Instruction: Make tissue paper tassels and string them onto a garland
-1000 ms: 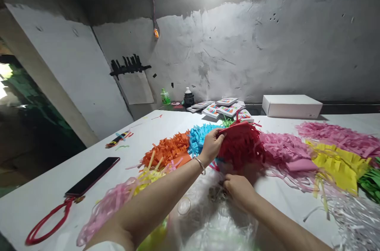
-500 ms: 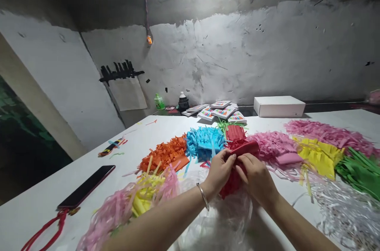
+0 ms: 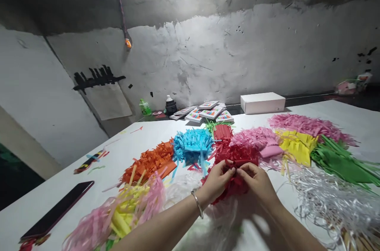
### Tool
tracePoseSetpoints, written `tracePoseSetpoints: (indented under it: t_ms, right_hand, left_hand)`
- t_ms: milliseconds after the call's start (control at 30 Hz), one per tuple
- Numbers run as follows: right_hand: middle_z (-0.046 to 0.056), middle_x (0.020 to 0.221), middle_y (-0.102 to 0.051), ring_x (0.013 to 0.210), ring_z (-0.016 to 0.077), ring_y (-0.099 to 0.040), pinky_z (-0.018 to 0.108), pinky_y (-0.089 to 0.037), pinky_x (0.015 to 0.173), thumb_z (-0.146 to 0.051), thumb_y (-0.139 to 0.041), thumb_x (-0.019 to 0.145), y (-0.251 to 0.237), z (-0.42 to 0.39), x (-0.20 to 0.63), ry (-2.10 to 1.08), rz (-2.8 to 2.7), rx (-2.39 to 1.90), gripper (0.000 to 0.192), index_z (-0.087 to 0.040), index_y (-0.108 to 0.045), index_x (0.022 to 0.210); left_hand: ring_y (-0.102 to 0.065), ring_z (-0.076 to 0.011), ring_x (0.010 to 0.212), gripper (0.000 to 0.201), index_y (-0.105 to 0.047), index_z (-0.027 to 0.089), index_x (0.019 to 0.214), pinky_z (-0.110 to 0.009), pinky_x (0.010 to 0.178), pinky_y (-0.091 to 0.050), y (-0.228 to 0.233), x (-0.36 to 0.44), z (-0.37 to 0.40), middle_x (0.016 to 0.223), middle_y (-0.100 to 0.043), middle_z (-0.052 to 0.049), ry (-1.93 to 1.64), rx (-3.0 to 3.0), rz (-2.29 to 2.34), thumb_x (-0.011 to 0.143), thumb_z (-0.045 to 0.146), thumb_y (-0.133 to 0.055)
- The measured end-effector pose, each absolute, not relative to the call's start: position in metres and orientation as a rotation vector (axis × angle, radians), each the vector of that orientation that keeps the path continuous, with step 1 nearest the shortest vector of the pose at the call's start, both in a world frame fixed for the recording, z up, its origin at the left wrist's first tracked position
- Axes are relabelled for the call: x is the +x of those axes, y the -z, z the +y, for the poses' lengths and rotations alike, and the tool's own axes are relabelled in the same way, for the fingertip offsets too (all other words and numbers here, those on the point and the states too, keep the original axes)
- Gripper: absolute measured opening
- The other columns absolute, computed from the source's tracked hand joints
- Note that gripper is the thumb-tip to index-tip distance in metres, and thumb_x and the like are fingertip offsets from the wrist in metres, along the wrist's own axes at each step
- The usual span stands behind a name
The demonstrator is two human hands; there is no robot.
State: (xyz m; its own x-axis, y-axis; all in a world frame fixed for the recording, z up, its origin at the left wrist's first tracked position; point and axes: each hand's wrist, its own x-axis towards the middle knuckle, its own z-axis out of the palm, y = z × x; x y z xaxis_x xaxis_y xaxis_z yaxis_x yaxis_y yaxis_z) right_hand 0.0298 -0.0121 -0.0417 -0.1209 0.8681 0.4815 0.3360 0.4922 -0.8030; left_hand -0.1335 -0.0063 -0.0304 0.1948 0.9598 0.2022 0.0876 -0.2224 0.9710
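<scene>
Head view: left hand [image 3: 216,181] and right hand [image 3: 257,179] side by side, fingertips pinched together on one red fringed paper bundle [image 3: 234,166] at near centre of white table [image 3: 47,199]. Bundle's long axis roughly near-to-far, fringe pointing far. Blue fringe pile [image 3: 192,146] just left, pink fringe pile [image 3: 255,140] just right, black phone [image 3: 59,211] far left.
</scene>
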Motion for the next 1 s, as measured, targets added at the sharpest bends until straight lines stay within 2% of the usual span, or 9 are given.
tracePoseSetpoints:
  t_ms: [167, 233, 367, 467, 533, 700, 867, 1000]
  right_hand:
    - [0.004, 0.083, -0.068, 0.075, 0.0184, -0.067, 0.028, -0.054, 0.067, -0.034, -0.050, 0.094, 0.049, -0.010, 0.035, -0.600, -1.636, -1.039, 0.016, -0.020, -0.058, 0.093]
    - [0.004, 0.084, -0.065, 0.078, 0.0187, -0.065, 0.030, -0.053, 0.072, -0.028, -0.049, 0.092, 0.049, -0.013, 0.036, -0.541, -1.664, -1.020, 0.010, -0.021, -0.056, 0.093]
    - [0.007, 0.093, -0.063, 0.088, 0.0209, -0.063, 0.034, -0.051, 0.082, -0.019, -0.043, 0.090, 0.046, -0.020, 0.030, -0.448, -1.770, -0.964, 0.017, -0.022, -0.059, 0.086]
    - [0.010, 0.100, -0.062, 0.094, 0.0238, -0.062, 0.038, -0.049, 0.087, -0.021, -0.045, 0.092, 0.045, -0.023, 0.025, -0.394, -1.775, -0.998, 0.018, -0.020, -0.063, 0.094]
    - [0.010, 0.099, -0.063, 0.092, 0.0242, -0.061, 0.038, -0.048, 0.086, -0.023, -0.048, 0.092, 0.046, -0.023, 0.023, -0.383, -1.771, -1.024, 0.017, -0.020, -0.064, 0.094]
    - [0.007, 0.087, -0.065, 0.083, 0.0238, -0.059, 0.039, -0.045, 0.082, -0.019, -0.050, 0.089, 0.047, -0.022, 0.026, -0.427, -1.728, -1.068, 0.019, -0.021, -0.066, 0.079]
    - [0.003, 0.077, -0.062, 0.072, 0.0190, -0.061, 0.029, -0.048, 0.066, -0.026, -0.057, 0.088, 0.047, -0.019, 0.029, -0.588, -1.646, -1.054, 0.022, -0.021, -0.057, 0.067]
    - [0.002, 0.074, -0.063, 0.070, 0.0176, -0.063, 0.026, -0.050, 0.064, -0.033, -0.058, 0.088, 0.050, -0.013, 0.031, -0.676, -1.627, -1.013, 0.025, -0.020, -0.059, 0.066]
  left_hand:
    - [-0.059, -0.0168, 0.077, 0.025, -0.065, 0.017, 0.088, -0.027, 0.071, -0.046, 0.028, -0.135, -0.007, 0.082, -0.065, -0.002, -1.150, 1.460, 1.032, 0.078, 0.038, -0.072]
    - [-0.059, -0.0164, 0.076, 0.023, -0.066, 0.016, 0.088, -0.027, 0.071, -0.046, 0.027, -0.135, -0.007, 0.082, -0.066, -0.002, -1.150, 1.434, 1.033, 0.077, 0.036, -0.072]
    - [-0.061, -0.0173, 0.080, 0.022, -0.068, 0.016, 0.086, -0.027, 0.075, -0.047, 0.025, -0.134, -0.008, 0.084, -0.067, -0.003, -1.165, 1.402, 1.023, 0.076, 0.035, -0.073]
    - [-0.062, -0.0185, 0.083, 0.021, -0.068, 0.016, 0.086, -0.028, 0.077, -0.048, 0.023, -0.132, -0.010, 0.084, -0.069, -0.003, -1.165, 1.400, 1.008, 0.076, 0.034, -0.072]
    - [-0.062, -0.0189, 0.084, 0.019, -0.068, 0.017, 0.087, -0.028, 0.077, -0.048, 0.022, -0.131, -0.011, 0.084, -0.069, -0.004, -1.164, 1.407, 1.008, 0.075, 0.032, -0.071]
    - [-0.060, -0.0174, 0.079, 0.018, -0.067, 0.016, 0.088, -0.026, 0.071, -0.047, 0.023, -0.133, -0.012, 0.084, -0.068, -0.004, -1.159, 1.443, 1.039, 0.076, 0.028, -0.070]
    - [-0.061, -0.0182, 0.080, 0.024, -0.066, 0.016, 0.094, -0.027, 0.070, -0.048, 0.022, -0.134, -0.011, 0.088, -0.068, -0.005, -1.121, 1.512, 1.063, 0.077, 0.033, -0.071]
    - [-0.063, -0.0197, 0.083, 0.029, -0.066, 0.015, 0.098, -0.029, 0.073, -0.050, 0.024, -0.136, -0.005, 0.092, -0.070, -0.007, -1.096, 1.604, 1.086, 0.079, 0.037, -0.070]
